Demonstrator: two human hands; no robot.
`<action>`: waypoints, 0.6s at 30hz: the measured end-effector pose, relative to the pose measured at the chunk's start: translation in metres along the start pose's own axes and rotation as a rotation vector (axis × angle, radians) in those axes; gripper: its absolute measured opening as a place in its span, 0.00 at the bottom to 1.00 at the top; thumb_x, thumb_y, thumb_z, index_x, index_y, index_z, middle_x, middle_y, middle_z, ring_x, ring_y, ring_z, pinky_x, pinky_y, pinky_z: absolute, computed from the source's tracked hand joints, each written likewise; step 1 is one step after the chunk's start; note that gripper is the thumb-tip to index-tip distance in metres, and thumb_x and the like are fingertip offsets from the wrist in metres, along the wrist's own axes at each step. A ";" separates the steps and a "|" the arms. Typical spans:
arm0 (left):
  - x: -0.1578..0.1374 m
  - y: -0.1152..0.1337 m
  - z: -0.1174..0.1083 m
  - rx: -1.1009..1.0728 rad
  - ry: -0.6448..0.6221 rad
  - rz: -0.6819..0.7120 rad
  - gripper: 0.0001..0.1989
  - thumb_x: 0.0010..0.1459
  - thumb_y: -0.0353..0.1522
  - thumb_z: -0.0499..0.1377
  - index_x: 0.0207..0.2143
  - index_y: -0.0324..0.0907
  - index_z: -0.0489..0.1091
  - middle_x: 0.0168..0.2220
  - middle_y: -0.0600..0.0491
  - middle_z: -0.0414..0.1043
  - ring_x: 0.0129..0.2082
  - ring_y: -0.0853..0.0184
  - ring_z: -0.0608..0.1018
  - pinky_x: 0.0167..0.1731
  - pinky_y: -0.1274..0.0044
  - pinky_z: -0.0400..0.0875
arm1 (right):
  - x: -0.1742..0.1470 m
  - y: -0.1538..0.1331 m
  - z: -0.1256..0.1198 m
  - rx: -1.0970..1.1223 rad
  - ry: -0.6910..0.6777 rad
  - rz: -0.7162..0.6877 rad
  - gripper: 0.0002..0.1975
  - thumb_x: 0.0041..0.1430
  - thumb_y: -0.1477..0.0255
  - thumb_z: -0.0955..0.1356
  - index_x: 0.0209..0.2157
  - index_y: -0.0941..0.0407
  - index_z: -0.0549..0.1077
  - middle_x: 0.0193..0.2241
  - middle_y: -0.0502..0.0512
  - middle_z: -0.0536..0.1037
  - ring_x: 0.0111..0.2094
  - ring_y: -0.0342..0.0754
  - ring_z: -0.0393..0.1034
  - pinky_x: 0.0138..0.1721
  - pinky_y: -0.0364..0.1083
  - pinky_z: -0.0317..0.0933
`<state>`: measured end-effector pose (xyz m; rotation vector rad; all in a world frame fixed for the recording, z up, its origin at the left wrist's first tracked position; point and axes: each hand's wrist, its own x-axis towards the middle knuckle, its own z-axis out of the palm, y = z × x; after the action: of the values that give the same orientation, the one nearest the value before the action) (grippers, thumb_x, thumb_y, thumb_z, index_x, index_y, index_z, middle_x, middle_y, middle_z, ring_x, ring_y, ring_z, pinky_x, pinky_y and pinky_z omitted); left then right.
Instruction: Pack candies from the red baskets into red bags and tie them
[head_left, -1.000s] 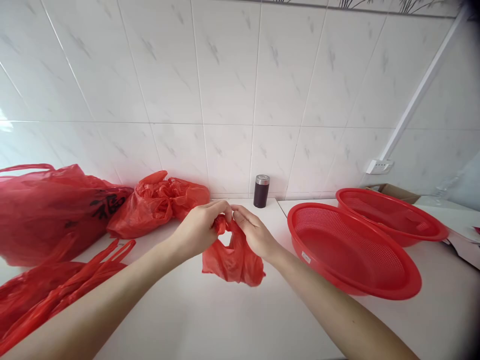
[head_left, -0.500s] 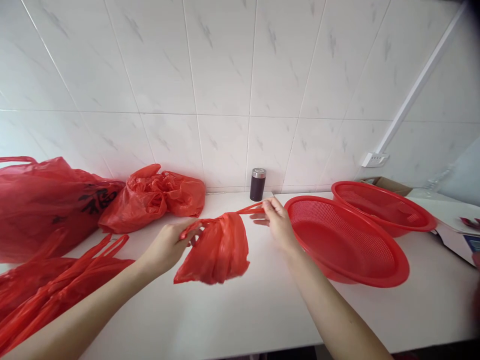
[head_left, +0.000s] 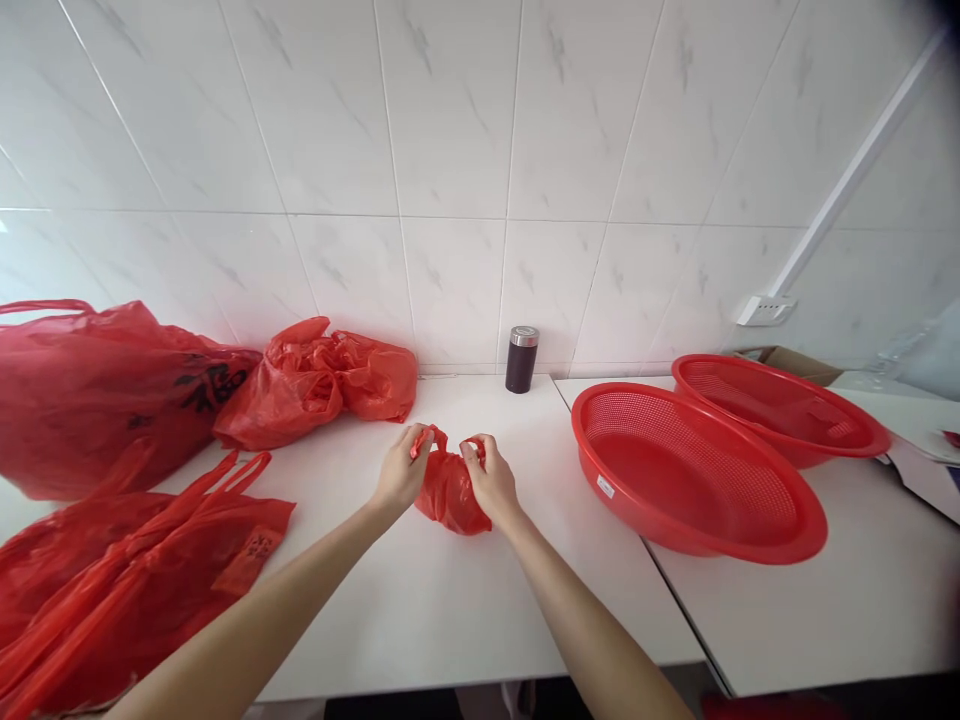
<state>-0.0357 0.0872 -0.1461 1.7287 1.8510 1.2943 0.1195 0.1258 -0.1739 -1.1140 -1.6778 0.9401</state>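
Observation:
A small, bulging red plastic bag (head_left: pixel 451 497) is in the middle of the white table (head_left: pixel 420 610), between my two hands. My left hand (head_left: pixel 403 466) pinches one of its handles at the upper left. On the other side my right hand (head_left: pixel 489 475) has its fingers closed on the second handle and partly covers the bag. What is inside the bag cannot be seen. Behind the hands, near the wall, stands a dark tumbler (head_left: pixel 522 358) with a silver lid.
Two red perforated plastic baskets (head_left: pixel 694 480) stand at the right, one behind the other. At the left lie a large red bag (head_left: pixel 105 390) with black writing, a crumpled red bag (head_left: pixel 300 385) and a red bag with loose handles (head_left: pixel 142 580). A socket strip (head_left: pixel 766 310) is on the tiled wall.
The small bag has come lower, and its handles are no longer stretched out sideways. Both hands have drawn closer together over it. The camera view has shifted slightly.

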 end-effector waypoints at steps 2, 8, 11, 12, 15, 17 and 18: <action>0.003 -0.011 0.011 0.066 0.015 -0.024 0.17 0.66 0.41 0.41 0.33 0.46 0.64 0.35 0.53 0.74 0.36 0.64 0.76 0.37 0.73 0.68 | -0.013 0.002 0.004 -0.035 0.051 -0.028 0.22 0.61 0.55 0.61 0.51 0.51 0.64 0.44 0.54 0.74 0.41 0.50 0.70 0.43 0.49 0.63; 0.001 -0.036 0.029 0.291 -0.067 -0.075 0.08 0.64 0.34 0.46 0.38 0.49 0.65 0.26 0.57 0.71 0.25 0.65 0.73 0.28 0.76 0.61 | -0.027 0.024 -0.006 -0.063 -0.060 -0.117 0.31 0.54 0.70 0.65 0.60 0.49 0.58 0.50 0.56 0.70 0.45 0.49 0.69 0.45 0.48 0.65; 0.006 -0.044 0.029 0.394 -0.110 -0.106 0.10 0.64 0.32 0.47 0.40 0.50 0.66 0.26 0.57 0.72 0.26 0.65 0.73 0.29 0.75 0.62 | -0.010 0.047 -0.022 -0.044 -0.148 -0.078 0.22 0.54 0.72 0.64 0.52 0.51 0.67 0.37 0.51 0.74 0.35 0.46 0.71 0.39 0.45 0.66; 0.009 -0.048 0.028 0.423 -0.125 -0.123 0.10 0.65 0.32 0.47 0.41 0.49 0.67 0.27 0.57 0.72 0.26 0.66 0.73 0.29 0.75 0.63 | -0.004 0.054 -0.027 -0.058 -0.164 -0.076 0.16 0.54 0.71 0.64 0.46 0.53 0.70 0.34 0.50 0.74 0.33 0.45 0.70 0.37 0.44 0.66; 0.017 -0.058 0.029 0.505 -0.186 -0.184 0.11 0.66 0.36 0.51 0.41 0.42 0.70 0.31 0.54 0.73 0.27 0.69 0.74 0.31 0.74 0.69 | 0.008 0.073 -0.033 -0.127 -0.152 -0.092 0.08 0.55 0.72 0.62 0.34 0.55 0.72 0.31 0.50 0.74 0.32 0.45 0.69 0.36 0.44 0.64; 0.020 -0.064 0.032 0.555 -0.221 -0.209 0.12 0.64 0.38 0.54 0.41 0.39 0.70 0.35 0.52 0.73 0.30 0.69 0.75 0.33 0.73 0.72 | 0.007 0.080 -0.029 -0.201 -0.119 -0.105 0.09 0.56 0.74 0.61 0.33 0.55 0.72 0.34 0.51 0.74 0.33 0.45 0.69 0.37 0.43 0.63; 0.021 -0.067 0.033 0.578 -0.232 -0.210 0.12 0.64 0.38 0.55 0.42 0.39 0.70 0.37 0.51 0.73 0.32 0.69 0.76 0.34 0.72 0.73 | 0.005 0.083 -0.026 -0.247 -0.100 -0.112 0.09 0.56 0.75 0.60 0.35 0.54 0.72 0.36 0.52 0.74 0.34 0.45 0.68 0.37 0.43 0.62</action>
<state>-0.0591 0.1284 -0.2080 1.7720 2.3268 0.4744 0.1654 0.1589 -0.2395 -1.1352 -1.9574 0.7421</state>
